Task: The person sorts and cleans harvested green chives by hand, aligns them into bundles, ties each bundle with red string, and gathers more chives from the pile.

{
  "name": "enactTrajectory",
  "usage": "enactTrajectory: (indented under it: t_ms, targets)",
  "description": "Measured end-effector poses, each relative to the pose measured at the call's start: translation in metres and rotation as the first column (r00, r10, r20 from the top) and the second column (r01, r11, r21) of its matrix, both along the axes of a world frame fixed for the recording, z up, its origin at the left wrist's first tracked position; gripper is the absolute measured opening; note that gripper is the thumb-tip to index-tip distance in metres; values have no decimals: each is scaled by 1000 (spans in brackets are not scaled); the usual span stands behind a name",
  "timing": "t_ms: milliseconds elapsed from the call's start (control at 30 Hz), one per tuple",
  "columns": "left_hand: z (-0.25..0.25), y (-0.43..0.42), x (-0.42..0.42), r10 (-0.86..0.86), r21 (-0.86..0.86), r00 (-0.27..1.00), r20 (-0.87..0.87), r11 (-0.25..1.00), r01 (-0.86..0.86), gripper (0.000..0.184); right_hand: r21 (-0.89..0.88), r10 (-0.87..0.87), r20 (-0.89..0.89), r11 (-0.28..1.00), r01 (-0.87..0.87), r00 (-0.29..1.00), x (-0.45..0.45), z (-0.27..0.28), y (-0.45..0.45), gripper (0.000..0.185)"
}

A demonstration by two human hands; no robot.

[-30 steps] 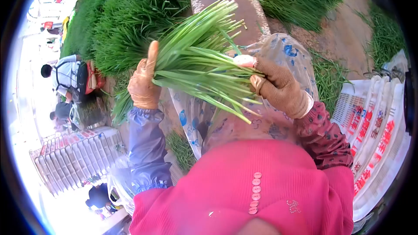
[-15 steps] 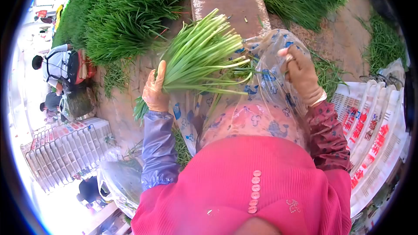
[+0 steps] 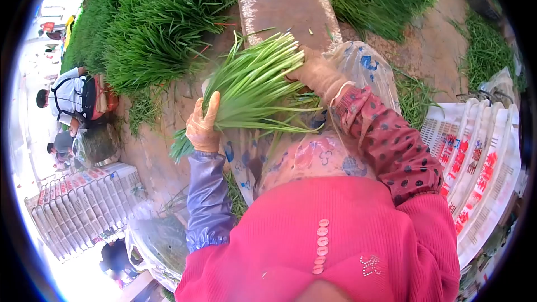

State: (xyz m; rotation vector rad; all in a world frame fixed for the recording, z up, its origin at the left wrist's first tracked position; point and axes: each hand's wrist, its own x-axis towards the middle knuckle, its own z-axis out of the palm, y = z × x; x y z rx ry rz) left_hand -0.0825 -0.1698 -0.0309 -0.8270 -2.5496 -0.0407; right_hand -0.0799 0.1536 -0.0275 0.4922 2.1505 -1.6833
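A bunch of garlic chives [image 3: 251, 92] lies slantwise above my lap, its pale stem ends pointing up and right. My left hand [image 3: 203, 126], in a thin translucent glove, is closed round the leafy part. The leaf tips hang out below it on the left. My right hand [image 3: 318, 72], in a tan glove, has its curled fingers against the stem ends on the right side. Its fingertips are partly hidden. Under the bunch, a clear plastic apron [image 3: 363, 67] with blue prints covers my knees.
A worn brown board [image 3: 288, 8] with a pale patterned border lies ahead. Big heaps of chives [image 3: 162, 22] stand left of it, and another pile [image 3: 377, 0] lies right. White crates [image 3: 89, 201] are at the left, more crates [image 3: 475, 156] at the right. A person [image 3: 70, 95] is at far left.
My right hand has come from the right, where it was raised apart from the bunch, to the stem ends. My left hand keeps its hold, and the bunch sits slightly lower in view.
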Motion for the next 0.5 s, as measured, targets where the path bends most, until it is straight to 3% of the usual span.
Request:
enactTrajectory:
  t_ms: [33,100,133,167,200,300,433,500]
  targets:
    - [-1,0,2,-4,3,1000,-19,1000,4,63,271,48,-63,962,-29,997,1,-9,-1,55]
    - [2,1,3,-4,-16,1000,3,1000,4,63,320,12,-106,947,22,994,4,-36,-8,62]
    - [4,2,1,-15,-38,1000,16,999,16,63,363,-32,-160,928,89,987,4,-17,-12,68]
    - [4,3,0,-14,-34,1000,17,999,14,63,361,-30,51,932,10,998,14,8,-8,63]
    - [4,5,-2,-45,-8,999,-22,999,45,66,364,-30,53,931,9,998,13,5,-7,63]
    - [8,10,-4,-89,25,994,-57,996,91,69,565,225,-189,821,-82,956,1,-37,-8,55]
    - [8,11,-3,-101,21,993,-54,994,103,71,574,259,-122,806,-145,958,-10,-31,-10,35]
    - [8,7,-6,-101,-19,994,-51,995,100,72,724,423,-84,648,-236,902,-7,-31,-13,30]
